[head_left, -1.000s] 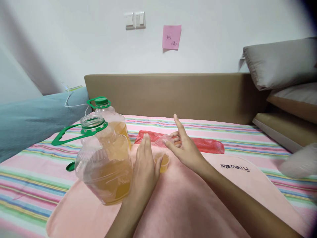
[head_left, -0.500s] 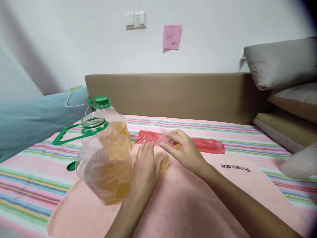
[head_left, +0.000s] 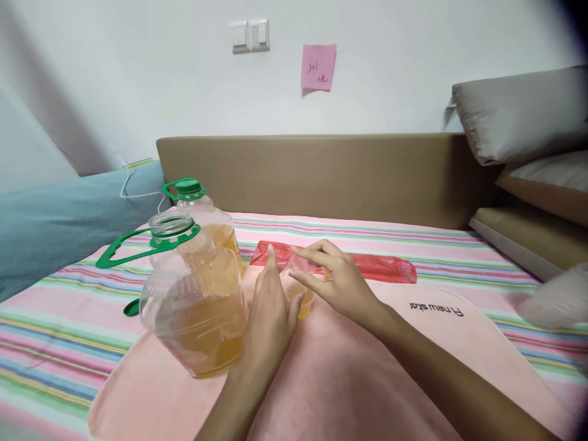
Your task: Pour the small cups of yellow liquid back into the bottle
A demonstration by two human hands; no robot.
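Note:
A small clear plastic cup (head_left: 302,265) is pinched, tilted, between the thumb and fingers of my right hand (head_left: 340,277). Just below it, a second clear cup with amber liquid (head_left: 305,306) stands on the pink mat (head_left: 367,361). My left hand (head_left: 272,306) curls around the left side of this cup, thumb against it and index finger raised; its other fingers are partly hidden. Behind my right fingers, a bit of another amber cup (head_left: 327,273) shows. Left of my hands stands an uncapped jug (head_left: 197,324) of amber liquid with a green handle.
A capped jug (head_left: 220,236) stands behind the open one. A green cap (head_left: 132,307) lies to the left. Behind my hands is a red plastic bag (head_left: 386,268) on the striped sheet (head_left: 55,324). Cushions (head_left: 519,116) are stacked at right, before a brown headboard (head_left: 321,177).
My right hand has brought the clear cup slightly left and lower, over the amber cup. The left index finger has lifted; the jugs stay where they were.

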